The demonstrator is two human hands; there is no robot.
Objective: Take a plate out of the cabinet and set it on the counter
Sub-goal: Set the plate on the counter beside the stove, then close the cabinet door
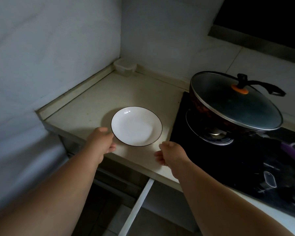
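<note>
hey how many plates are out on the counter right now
1. The white plate with a dark rim sits on the counter, left of the stove, by the left hand. The cabinet's inside isn't visible.

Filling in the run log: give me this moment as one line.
plate: flat on counter | left hand: at plate's near-left rim | right hand: off plate, empty | cabinet door: open

You are facing a dim corner where pale walls (58, 40) are meeting; a dark window (266, 17) is sitting upper right.
</note>
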